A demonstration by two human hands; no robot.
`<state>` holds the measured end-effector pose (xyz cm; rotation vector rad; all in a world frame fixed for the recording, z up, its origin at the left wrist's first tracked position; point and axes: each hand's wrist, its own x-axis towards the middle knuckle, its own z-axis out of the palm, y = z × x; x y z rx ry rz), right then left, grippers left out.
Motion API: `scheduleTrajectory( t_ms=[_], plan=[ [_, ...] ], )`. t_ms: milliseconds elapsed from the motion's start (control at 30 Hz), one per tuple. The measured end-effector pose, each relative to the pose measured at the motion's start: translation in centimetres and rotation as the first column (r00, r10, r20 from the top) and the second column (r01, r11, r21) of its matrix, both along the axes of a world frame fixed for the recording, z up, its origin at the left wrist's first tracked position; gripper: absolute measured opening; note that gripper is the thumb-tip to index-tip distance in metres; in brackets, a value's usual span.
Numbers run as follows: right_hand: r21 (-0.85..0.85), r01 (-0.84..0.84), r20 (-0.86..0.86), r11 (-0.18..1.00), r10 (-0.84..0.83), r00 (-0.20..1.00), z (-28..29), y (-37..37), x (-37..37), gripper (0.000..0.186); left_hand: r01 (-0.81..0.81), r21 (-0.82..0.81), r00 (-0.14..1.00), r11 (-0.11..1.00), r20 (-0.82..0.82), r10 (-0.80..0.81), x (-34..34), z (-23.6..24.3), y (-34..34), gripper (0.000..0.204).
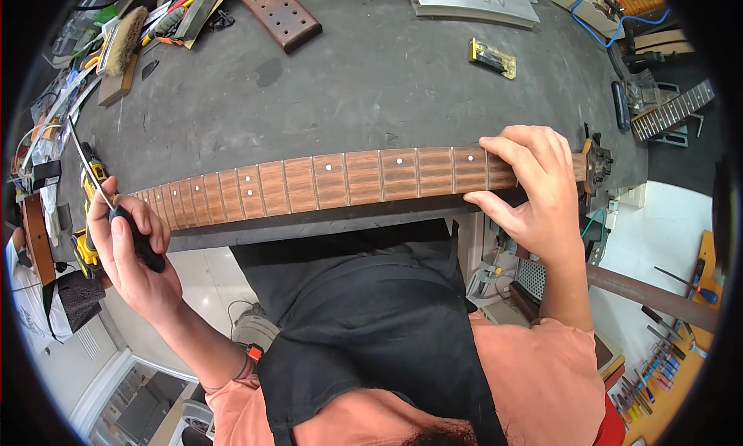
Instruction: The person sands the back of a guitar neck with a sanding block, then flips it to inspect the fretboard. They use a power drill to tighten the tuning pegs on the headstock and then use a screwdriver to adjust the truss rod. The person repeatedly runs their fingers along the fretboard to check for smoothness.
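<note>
A guitar neck (364, 179) lies along the near edge of the bench, its brown fretboard facing up with metal frets and pale dot inlays. The headstock end (594, 166) with dark tuners points right. My right hand (538, 187) spans the neck close to that end, thumb at the near edge and fingers at the far edge. At the neck's left end, my left hand (135, 241) is closed around the black handle of a tool (143, 245). The tool's long thin metal shaft points up and left; whether it is a screwdriver or a file, I cannot tell.
The dark workbench (325, 98) carries a drilled wooden block (277, 14), a small yellow-and-black packet (492, 58), and a silvery flat case (472, 3). Brushes (124, 40) and tools crowd the left, beside a yellow drill (89, 214). Another fretted neck (673, 109) lies right.
</note>
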<state>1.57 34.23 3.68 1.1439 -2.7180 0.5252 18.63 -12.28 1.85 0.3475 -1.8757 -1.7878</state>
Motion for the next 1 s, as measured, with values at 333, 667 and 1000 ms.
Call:
scheduleTrajectory(
  t_ms=[333,667,1000],
  plan=[
    [-0.032,-0.144,0.059,0.989,0.146,0.987,-0.1,-4.8,-0.2,0.06,0.007,0.036,1.0,0.999,0.004,-0.007,0.1,-0.3,0.9,0.056],
    [-0.034,-0.247,0.062,0.968,0.249,0.966,-0.2,-9.6,0.5,0.06,-0.019,0.053,0.999,0.998,0.042,0.017,2.2,-1.1,-0.1,0.058],
    [-0.028,-0.219,0.057,0.975,0.221,0.974,0.1,-11.0,1.1,0.06,-0.054,0.053,0.996,0.997,0.076,0.05,3.9,-1.0,-1.6,0.056]
  ],
)
